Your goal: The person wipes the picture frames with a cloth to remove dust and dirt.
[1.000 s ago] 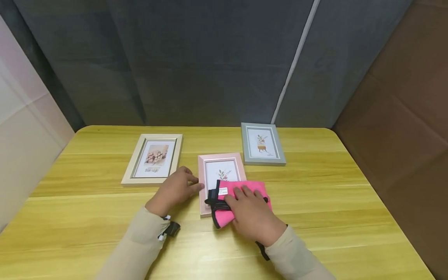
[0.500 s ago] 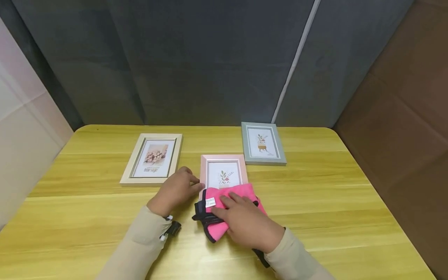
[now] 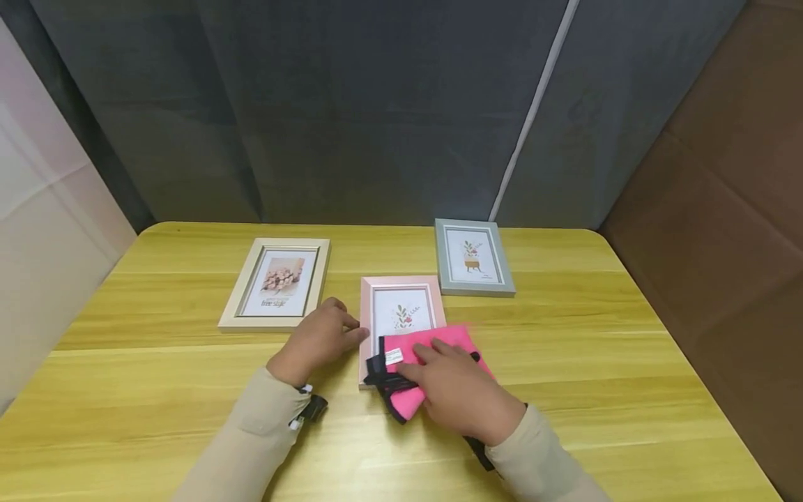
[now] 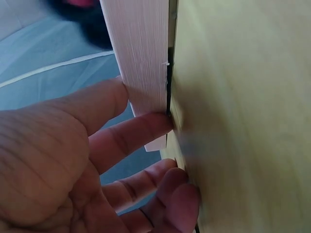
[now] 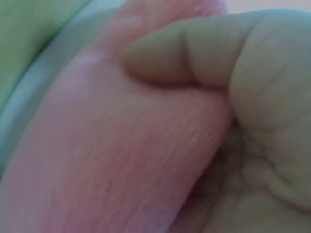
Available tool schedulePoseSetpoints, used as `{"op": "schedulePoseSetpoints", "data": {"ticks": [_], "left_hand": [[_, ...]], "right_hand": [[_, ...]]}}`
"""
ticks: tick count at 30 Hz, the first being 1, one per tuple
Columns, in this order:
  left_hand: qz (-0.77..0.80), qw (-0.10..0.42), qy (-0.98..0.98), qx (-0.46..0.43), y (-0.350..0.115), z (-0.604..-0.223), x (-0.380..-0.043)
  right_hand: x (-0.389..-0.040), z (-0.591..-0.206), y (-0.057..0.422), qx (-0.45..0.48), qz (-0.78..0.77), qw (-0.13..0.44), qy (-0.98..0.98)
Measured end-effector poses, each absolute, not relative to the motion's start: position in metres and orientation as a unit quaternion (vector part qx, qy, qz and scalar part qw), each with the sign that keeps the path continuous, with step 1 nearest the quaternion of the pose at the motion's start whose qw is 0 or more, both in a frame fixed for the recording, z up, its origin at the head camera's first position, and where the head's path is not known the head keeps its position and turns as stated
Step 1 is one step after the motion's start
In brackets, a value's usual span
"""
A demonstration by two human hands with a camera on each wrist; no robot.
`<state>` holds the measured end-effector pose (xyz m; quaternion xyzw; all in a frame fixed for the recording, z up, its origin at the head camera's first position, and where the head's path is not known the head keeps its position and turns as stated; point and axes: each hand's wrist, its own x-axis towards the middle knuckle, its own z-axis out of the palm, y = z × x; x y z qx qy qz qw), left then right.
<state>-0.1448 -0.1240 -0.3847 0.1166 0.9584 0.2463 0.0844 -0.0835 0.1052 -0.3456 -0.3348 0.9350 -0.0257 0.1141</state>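
A pink picture frame point(image 3: 401, 282) with a plant print lies face up on the table. My left hand point(image 3: 318, 343) holds it by its left edge. In the left wrist view, the thumb point(image 4: 114, 97) sits at the frame's front edge and the index finger point(image 4: 146, 131) against its side, with the other fingers curled. Over the frame's lower right part, my right hand point(image 3: 461, 390) holds a folded pink cloth point(image 3: 461, 337) with black trim and a white label. The thumb point(image 5: 170, 53) presses into the cloth in the right wrist view, which is blurred.
A cream picture frame point(image 3: 241, 303) lies to the left and a grey-blue one point(image 3: 444, 258) behind right, both face up on the wooden table point(image 3: 596, 335). A dark curtain point(image 3: 351, 111) hangs behind; a brown sheet point(image 3: 734, 209) borders the right.
The pink cloth slid down and left across the frame, then back up and right under my right hand. The pink frame shifted slightly right. My left hand stays at its edge.
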Motion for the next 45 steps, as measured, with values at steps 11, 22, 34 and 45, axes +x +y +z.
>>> {"op": "schedulePoseSetpoints", "data": {"ticks": [11, 22, 34, 45], "left_hand": [[0.245, 0.089, 0.958, 0.118, -0.119, -0.384, -0.148], [0.255, 0.097, 0.957, 0.098, -0.122, -0.384, -0.146], [0.243, 0.094, 0.959, 0.111, -0.120, -0.383, -0.148], [0.250, 0.086, 0.958, 0.114, -0.124, -0.387, -0.146]], "right_hand": [[-0.082, -0.345, 0.108, -0.332, -0.042, 0.143, 0.932], [-0.089, -0.347, 0.109, -0.341, -0.034, 0.120, 0.932], [-0.084, -0.348, 0.107, -0.328, -0.032, 0.125, 0.936], [-0.088, -0.346, 0.110, -0.345, -0.036, 0.122, 0.930]]}}
